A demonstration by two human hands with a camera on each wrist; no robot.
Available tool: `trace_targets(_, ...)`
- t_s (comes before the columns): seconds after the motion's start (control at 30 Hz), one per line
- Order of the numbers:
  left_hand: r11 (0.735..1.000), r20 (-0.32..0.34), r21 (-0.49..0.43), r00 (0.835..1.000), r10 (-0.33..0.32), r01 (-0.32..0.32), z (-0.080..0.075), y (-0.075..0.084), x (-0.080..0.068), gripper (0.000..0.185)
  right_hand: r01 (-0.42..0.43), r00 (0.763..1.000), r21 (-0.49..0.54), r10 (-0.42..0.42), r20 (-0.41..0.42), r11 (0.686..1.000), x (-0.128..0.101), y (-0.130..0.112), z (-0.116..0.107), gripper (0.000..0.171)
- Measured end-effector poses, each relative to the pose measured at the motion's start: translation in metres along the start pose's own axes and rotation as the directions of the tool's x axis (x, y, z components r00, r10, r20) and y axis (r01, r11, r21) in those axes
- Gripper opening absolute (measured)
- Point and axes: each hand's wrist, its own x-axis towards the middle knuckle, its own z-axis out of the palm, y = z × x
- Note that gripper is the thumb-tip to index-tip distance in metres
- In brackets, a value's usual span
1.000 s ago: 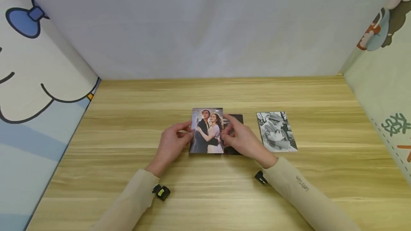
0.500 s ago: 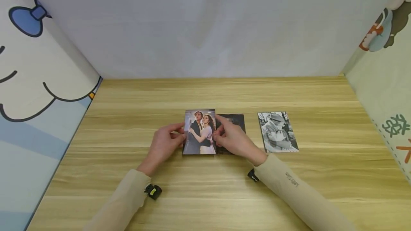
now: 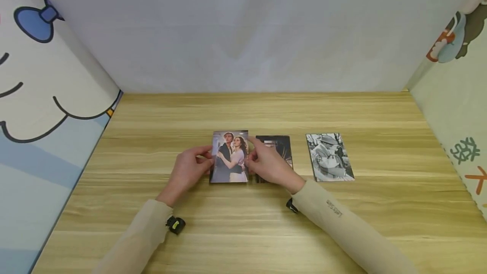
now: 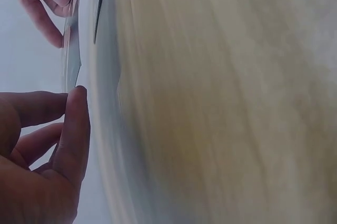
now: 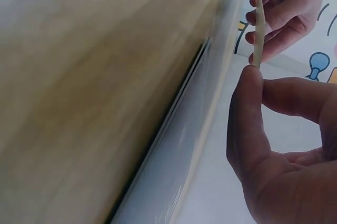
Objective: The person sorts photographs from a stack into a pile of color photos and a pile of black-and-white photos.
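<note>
A colour photo card (image 3: 229, 160) of an embracing couple is held by both hands, face up. My left hand (image 3: 186, 170) pinches its left edge between thumb and fingers. At the right edge, my right hand (image 3: 271, 165) pinches it the same way. The wrist views show the thin card (image 5: 259, 29) edge-on, raised over the table, with the thumb (image 4: 75, 129) beneath it. A dark photo card (image 3: 284, 145) lies right of the held one, partly hidden under my right hand. Farther right lies a black-and-white photo card (image 3: 330, 157) of a couple.
The cards lie on a wood-grain table (image 3: 243, 231). A pale cloth wall (image 3: 243, 33) rises at its back edge, with cartoon-printed panels on the left (image 3: 45, 71) and right (image 3: 456, 109). A black wrist camera (image 3: 176, 225) sits at the left cuff.
Both hands have carried the colour photo card leftward, and more of the dark card now shows. A gap has opened between these two cards. The black-and-white card stays put.
</note>
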Motion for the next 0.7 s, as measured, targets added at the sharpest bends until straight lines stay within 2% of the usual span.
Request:
trace_targets(0.33,0.999,0.021,0.029,0.999,-0.027,0.027,-0.005,-0.003,0.004,0.045,-0.039,0.999,-0.045,0.040,0.023,0.998,0.011,-0.003,0.005,0.074)
trace_targets(0.7,0.996,0.059,0.075,0.997,-0.056,0.052,-0.006,-0.008,0.010,0.045,-0.035,0.998,-0.103,0.041,0.053,0.994,0.018,-0.003,0.007,0.073)
